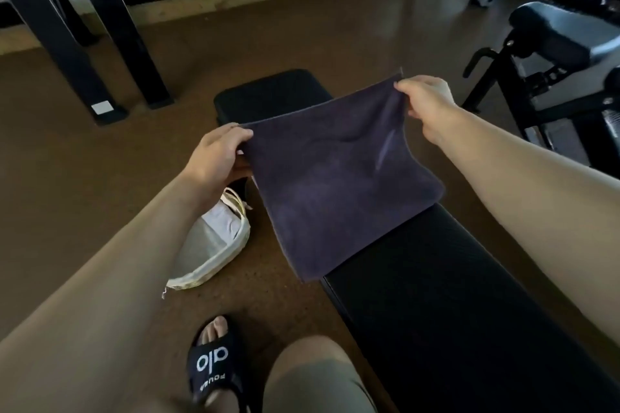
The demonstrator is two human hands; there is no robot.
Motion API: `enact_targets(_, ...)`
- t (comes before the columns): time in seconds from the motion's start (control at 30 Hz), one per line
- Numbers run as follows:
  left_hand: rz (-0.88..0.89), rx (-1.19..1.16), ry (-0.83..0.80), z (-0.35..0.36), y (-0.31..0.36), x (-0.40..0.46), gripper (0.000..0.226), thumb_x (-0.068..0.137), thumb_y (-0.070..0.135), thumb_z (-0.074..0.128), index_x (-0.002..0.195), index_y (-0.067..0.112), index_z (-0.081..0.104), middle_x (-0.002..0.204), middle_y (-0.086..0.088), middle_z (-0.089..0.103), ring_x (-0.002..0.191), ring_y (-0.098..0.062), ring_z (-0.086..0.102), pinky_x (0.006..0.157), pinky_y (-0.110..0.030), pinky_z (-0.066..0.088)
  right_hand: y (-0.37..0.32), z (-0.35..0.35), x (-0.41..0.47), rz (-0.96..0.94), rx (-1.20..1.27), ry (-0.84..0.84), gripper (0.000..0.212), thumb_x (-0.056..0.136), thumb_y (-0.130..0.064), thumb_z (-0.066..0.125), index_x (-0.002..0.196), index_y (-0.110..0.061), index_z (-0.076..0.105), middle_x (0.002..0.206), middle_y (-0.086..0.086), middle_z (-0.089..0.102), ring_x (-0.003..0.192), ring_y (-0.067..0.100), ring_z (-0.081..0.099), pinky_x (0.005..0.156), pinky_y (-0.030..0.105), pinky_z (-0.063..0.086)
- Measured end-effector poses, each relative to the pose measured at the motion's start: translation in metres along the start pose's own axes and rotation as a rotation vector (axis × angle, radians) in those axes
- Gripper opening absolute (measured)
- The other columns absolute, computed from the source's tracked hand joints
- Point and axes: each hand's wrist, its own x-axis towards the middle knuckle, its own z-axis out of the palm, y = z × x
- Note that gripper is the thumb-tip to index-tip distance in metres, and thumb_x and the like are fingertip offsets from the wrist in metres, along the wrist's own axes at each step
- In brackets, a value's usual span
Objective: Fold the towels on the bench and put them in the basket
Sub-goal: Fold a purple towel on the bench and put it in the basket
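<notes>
A soft, dark, square towel (339, 171) hangs above the padded black desk (453, 305), its 2 top corners pinched by left hand (214, 157) and right hand (427, 100) fingers. A white mesh basket (211, 245) lies on the floor.

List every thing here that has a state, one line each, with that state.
towel: spread out, held up by its two top corners, lower part draped on the bench
left hand: pinching the towel's left corner
right hand: pinching the towel's right corner
basket: on the floor left of the bench, mouth open, something white inside
bench: flat
</notes>
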Motion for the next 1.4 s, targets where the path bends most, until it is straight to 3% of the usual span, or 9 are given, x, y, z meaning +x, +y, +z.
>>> enact_targets(0.13, -0.028, -0.034, 0.09, -0.008, -0.022, 0.028, 0.021, 0.105, 0.021, 0.049, 0.094, 0.021, 0.066, 0.068, 0.013, 0.07, 0.065, -0.003, 0.069, 0.056, -0.018, 0.052, 0.013, 0.036, 0.032, -0.041, -0.16, -0.002, 0.018, 0.096, -0.03, 0.061, 0.08, -0.022, 0.062, 0.073, -0.003, 0.057, 0.07, 0.016, 0.052, 0.061, 0.032, 0.041)
enact_targets(0.27, -0.029, 0.023, 0.133, -0.018, -0.033, 0.046, 0.017, 0.105, 0.024, 0.053, 0.091, 0.019, 0.063, 0.075, 0.009, 0.072, 0.075, -0.012, 0.073, 0.062, -0.025, 0.056, 0.028, 0.06, 0.046, -0.14, -0.443, -0.018, 0.023, 0.101, -0.032, 0.054, 0.101, -0.012, 0.066, 0.093, 0.005, 0.063, 0.087, 0.023, 0.057, 0.072, 0.034, 0.041)
enact_targets(0.53, 0.011, 0.391, 0.084, -0.026, -0.049, 0.055, 0.016, 0.106, 0.027, 0.052, 0.093, 0.022, 0.059, 0.097, -0.008, 0.072, 0.086, -0.021, 0.075, 0.078, -0.043, 0.064, 0.059, 0.066, 0.055, -0.211, -0.546, -0.029, 0.023, 0.105, -0.035, 0.049, 0.095, -0.017, 0.059, 0.084, -0.004, 0.057, 0.074, 0.018, 0.054, 0.064, 0.032, 0.039)
enact_targets(0.67, -0.006, 0.178, -0.084, -0.033, -0.039, 0.05, 0.019, 0.106, 0.016, 0.051, 0.09, 0.017, 0.061, 0.087, 0.001, 0.074, 0.089, -0.02, 0.074, 0.083, -0.036, 0.061, 0.053, 0.056, 0.045, -0.302, -0.474, 0.05, 0.021, 0.104, -0.03, 0.049, 0.092, -0.015, 0.057, 0.077, -0.007, 0.053, 0.062, 0.009, 0.048, 0.052, 0.026, 0.038)
enact_targets(0.8, 0.048, -0.083, -0.221, -0.038, -0.006, 0.043, 0.022, 0.104, 0.014, 0.046, 0.086, 0.018, 0.059, 0.08, 0.001, 0.068, 0.076, -0.012, 0.068, 0.07, -0.024, 0.056, 0.037, 0.042, 0.033, -0.399, -0.312, 0.178, 0.019, 0.1, -0.023, 0.05, 0.084, -0.013, 0.054, 0.07, -0.01, 0.048, 0.056, 0.003, 0.043, 0.048, 0.012, 0.033)
enact_targets(0.93, 0.128, -0.114, -0.093, -0.035, 0.014, 0.049, 0.024, 0.105, 0.019, 0.045, 0.085, 0.02, 0.057, 0.08, 0.003, 0.062, 0.071, -0.008, 0.062, 0.064, -0.02, 0.053, 0.015, 0.045, 0.046, -0.426, -0.275, 0.206, 0.018, 0.098, -0.027, 0.049, 0.087, -0.014, 0.056, 0.073, -0.009, 0.05, 0.063, 0.005, 0.044, 0.056, 0.018, 0.034)
enact_targets(1.07, 0.028, 0.022, 0.134, -0.032, -0.016, 0.075, 0.021, 0.105, 0.024, 0.051, 0.086, 0.023, 0.059, 0.083, 0.004, 0.068, 0.076, -0.01, 0.069, 0.064, -0.025, 0.053, 0.021, 0.069, 0.066, -0.344, -0.435, 0.063, 0.025, 0.102, -0.035, 0.049, 0.099, -0.013, 0.06, 0.087, 0.0, 0.058, 0.076, 0.018, 0.053, 0.065, 0.029, 0.04)
enact_targets(1.17, -0.055, 0.063, 0.256, -0.032, -0.048, 0.093, 0.017, 0.103, 0.026, 0.057, 0.086, 0.022, 0.059, 0.09, -0.001, 0.07, 0.08, -0.014, 0.072, 0.061, -0.026, 0.055, 0.039, 0.084, 0.076, -0.27, -0.526, -0.018, 0.022, 0.104, -0.034, 0.046, 0.1, -0.017, 0.059, 0.09, 0.0, 0.059, 0.07, 0.018, 0.052, 0.062, 0.032, 0.041)
enact_targets(1.4, -0.076, 0.211, 0.378, -0.029, -0.082, 0.109, 0.005, 0.1, 0.025, 0.06, 0.095, 0.024, 0.058, 0.101, -0.004, 0.067, 0.09, -0.02, 0.07, 0.065, -0.032, 0.059, 0.053, 0.095, 0.087, -0.145, -0.62, -0.087, 0.025, 0.104, -0.035, 0.046, 0.104, -0.018, 0.063, 0.097, 0.002, 0.062, 0.079, 0.02, 0.057, 0.072, 0.033, 0.044)
